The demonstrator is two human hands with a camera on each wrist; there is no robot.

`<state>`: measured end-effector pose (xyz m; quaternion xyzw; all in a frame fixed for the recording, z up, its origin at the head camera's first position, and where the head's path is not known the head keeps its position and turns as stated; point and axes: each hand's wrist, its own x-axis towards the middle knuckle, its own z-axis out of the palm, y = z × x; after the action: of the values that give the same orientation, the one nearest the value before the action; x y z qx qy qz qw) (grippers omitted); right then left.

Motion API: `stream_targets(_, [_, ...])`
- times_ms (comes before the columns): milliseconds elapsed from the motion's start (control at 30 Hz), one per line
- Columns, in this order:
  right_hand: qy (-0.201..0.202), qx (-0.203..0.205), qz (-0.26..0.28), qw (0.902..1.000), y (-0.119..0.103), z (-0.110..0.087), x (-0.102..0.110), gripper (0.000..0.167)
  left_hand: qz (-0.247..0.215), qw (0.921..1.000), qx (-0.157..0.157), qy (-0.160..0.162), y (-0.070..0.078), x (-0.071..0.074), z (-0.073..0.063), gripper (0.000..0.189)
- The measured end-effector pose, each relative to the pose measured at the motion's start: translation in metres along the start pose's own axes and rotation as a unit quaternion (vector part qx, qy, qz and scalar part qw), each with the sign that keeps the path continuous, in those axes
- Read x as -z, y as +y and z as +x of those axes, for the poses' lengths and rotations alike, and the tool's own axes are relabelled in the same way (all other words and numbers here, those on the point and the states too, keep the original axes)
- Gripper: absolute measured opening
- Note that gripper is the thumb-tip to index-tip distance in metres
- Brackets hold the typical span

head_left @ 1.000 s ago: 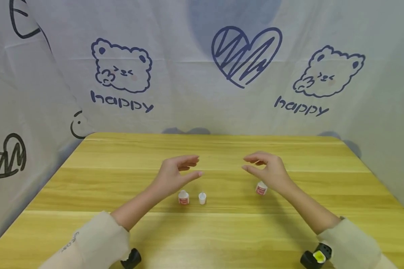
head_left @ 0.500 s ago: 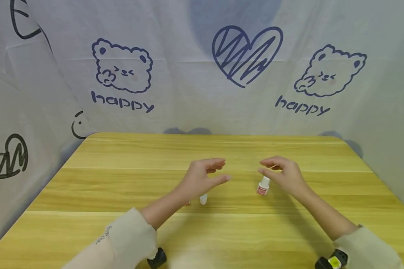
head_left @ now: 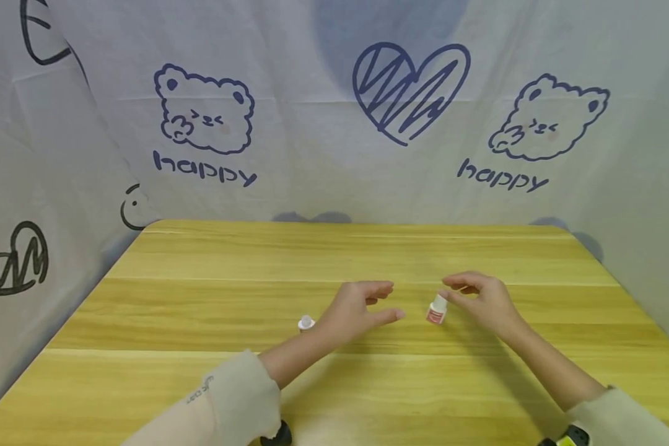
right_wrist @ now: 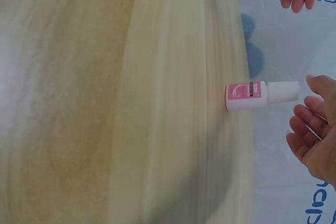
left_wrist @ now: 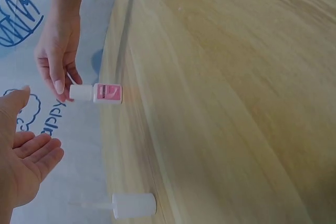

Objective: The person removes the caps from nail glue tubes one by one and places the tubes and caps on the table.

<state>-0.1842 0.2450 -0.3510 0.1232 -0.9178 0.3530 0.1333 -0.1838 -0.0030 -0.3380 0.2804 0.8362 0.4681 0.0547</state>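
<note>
A small white bottle with a pink label and a white cap [head_left: 437, 310] stands upright on the table. My right hand [head_left: 487, 302] is just beside its cap, thumb and fingers apart; in the right wrist view the bottle [right_wrist: 247, 95] shows a slight gap to the fingers. My left hand [head_left: 359, 310] hovers to the left of the bottle, fingers loosely extended and holding nothing. A second bottle [head_left: 306, 323], uncapped, is partly hidden behind my left forearm. In the left wrist view a loose white cap [left_wrist: 134, 205] stands with a thin pale stem pointing up.
The wooden table [head_left: 201, 260] reaches back to a white cloth [head_left: 306, 124] with drawn bears and hearts. Similar cloth hangs at both sides. Dark wrist straps [head_left: 277, 433] show below the sleeves.
My left hand has moved right toward the capped bottle, its forearm now covering the loose cap. My right hand has shifted right, then lowered to the bottle's cap.
</note>
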Motion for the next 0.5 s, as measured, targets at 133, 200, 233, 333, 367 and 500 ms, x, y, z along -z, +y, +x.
stream_targets(133, [-0.015, -0.020, 0.002, 0.9997, 0.002, -0.003, 0.001, 0.023, 0.002, 0.9999, -0.010, -0.002, 0.001, -0.007, 0.002, 0.048])
stream_targets(200, [-0.019, -0.024, 0.006, 0.9995, 0.003, -0.004, 0.001, 0.024, 0.000, 0.9998, -0.018, -0.001, 0.002, -0.010, 0.003, 0.047])
stream_targets(233, [-0.021, -0.025, 0.008, 0.9994, 0.004, -0.004, 0.001, 0.024, -0.001, 0.9998, -0.020, -0.002, 0.002, -0.011, 0.003, 0.047])
stream_targets(333, [-0.024, -0.030, 0.016, 0.9991, 0.007, -0.005, 0.001, 0.026, -0.006, 0.9998, -0.020, -0.006, 0.002, -0.016, 0.005, 0.046])
stream_targets(367, [-0.025, -0.032, 0.018, 0.9990, 0.008, -0.005, 0.001, 0.026, -0.008, 0.9998, -0.018, -0.008, 0.002, -0.018, 0.005, 0.046])
stream_targets(500, [-0.029, -0.032, 0.026, 0.9987, 0.010, -0.006, 0.001, 0.026, -0.004, 0.9997, -0.018, -0.016, 0.001, -0.026, 0.006, 0.046])
